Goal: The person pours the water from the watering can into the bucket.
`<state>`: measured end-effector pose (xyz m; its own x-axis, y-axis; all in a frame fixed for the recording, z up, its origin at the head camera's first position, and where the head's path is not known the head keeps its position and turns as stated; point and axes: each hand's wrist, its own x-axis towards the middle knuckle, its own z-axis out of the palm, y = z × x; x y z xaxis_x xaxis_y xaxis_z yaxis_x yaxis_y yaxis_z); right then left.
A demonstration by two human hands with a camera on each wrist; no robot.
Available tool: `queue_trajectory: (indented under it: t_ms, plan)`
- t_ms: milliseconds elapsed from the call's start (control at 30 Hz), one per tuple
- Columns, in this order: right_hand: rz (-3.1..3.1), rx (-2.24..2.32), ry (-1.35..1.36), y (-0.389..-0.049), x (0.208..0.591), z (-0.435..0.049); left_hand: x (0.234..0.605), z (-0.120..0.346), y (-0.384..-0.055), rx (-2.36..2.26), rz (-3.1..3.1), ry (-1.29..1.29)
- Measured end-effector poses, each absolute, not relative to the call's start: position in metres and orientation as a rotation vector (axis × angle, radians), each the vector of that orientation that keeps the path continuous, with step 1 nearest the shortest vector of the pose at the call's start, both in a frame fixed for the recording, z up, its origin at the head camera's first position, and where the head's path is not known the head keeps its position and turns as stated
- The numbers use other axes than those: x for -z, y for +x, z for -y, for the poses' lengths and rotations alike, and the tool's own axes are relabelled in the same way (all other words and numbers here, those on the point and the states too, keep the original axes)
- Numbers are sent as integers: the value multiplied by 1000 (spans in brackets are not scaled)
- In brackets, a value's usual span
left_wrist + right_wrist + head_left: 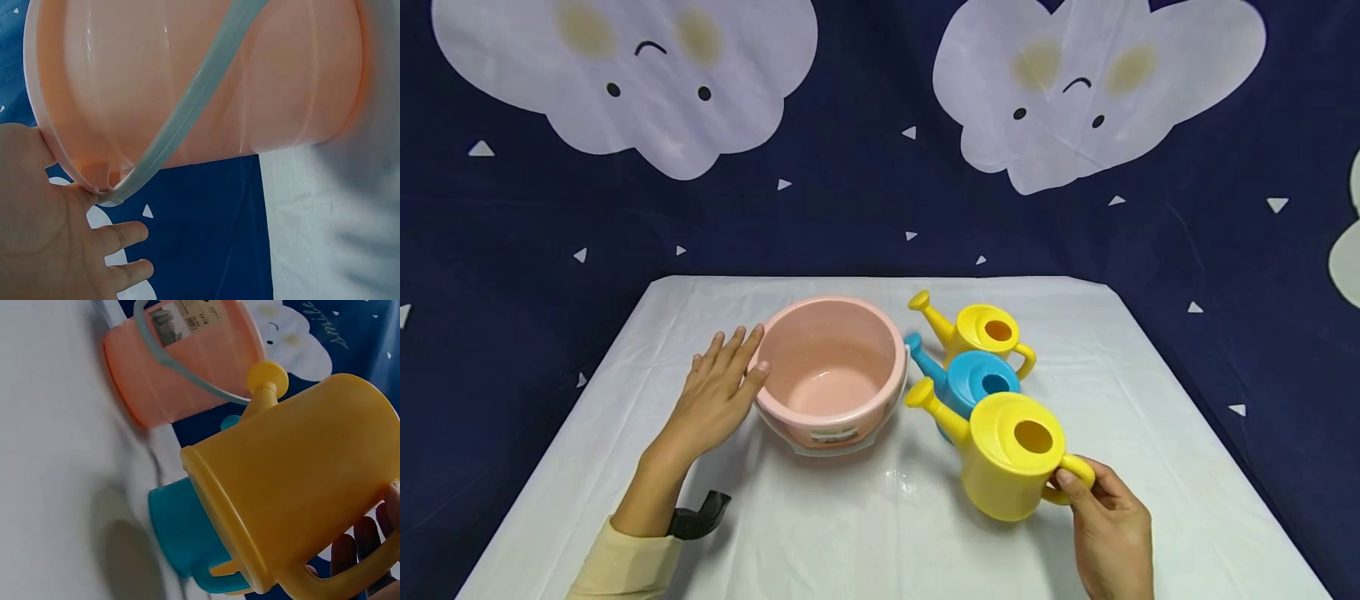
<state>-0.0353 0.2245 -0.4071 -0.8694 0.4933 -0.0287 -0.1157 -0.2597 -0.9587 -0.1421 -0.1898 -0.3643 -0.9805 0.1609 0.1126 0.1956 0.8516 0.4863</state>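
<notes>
My right hand (1108,517) grips the handle of a yellow watering can (1011,454), thumb on top of the handle. In the right wrist view the base of this watering can (300,481) is off the table, its shadow apart from it. Its spout points left, toward a pink bucket (831,408). Against the left side of the bucket's rim lies my left hand (718,400), fingers straight. In the left wrist view the bucket's grey handle (187,109) hangs down along its side. Behind the held can stand a blue watering can (977,375) and another yellow watering can (981,329).
A white cloth covers the table (820,533), with a small wet patch (898,482) in front of the bucket. A dark blue curtain (865,208) with clouds hangs behind. A black strap piece (700,515) sticks out from my left wrist.
</notes>
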Motion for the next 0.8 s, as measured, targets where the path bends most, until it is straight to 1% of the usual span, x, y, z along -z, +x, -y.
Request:
queue_trajectory:
  t_ms: [500,800]
  plan:
    - [1530,-2213,-243,-48,390,-229,364,189,-143,773,2963,-280]
    - [1489,-2297,-231,-49,383,-229,365,189,-144,763,2974,-274]
